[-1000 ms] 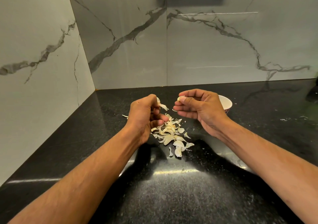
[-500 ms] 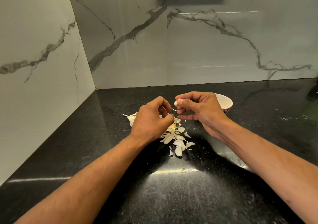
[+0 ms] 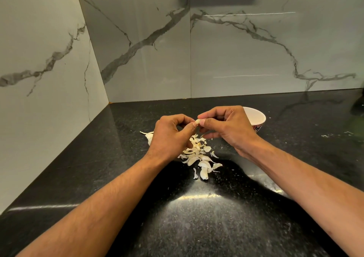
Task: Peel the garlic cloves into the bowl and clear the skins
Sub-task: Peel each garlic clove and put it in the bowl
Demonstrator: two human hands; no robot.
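Nearest us on the black worktop (image 3: 197, 227) lies the heap of skins (image 3: 199, 156), not yet cleared. Just above it our hands have closed in: a second ago they were apart, and now the left hand (image 3: 169, 136) has come up so its curled thumb and fingers meet the garlic clove (image 3: 197, 121) pinched in the right hand (image 3: 228, 126). We judge another peel is starting. Behind the right hand waits the bowl (image 3: 256, 116); a garlic piece (image 3: 149, 136) peeks out left.
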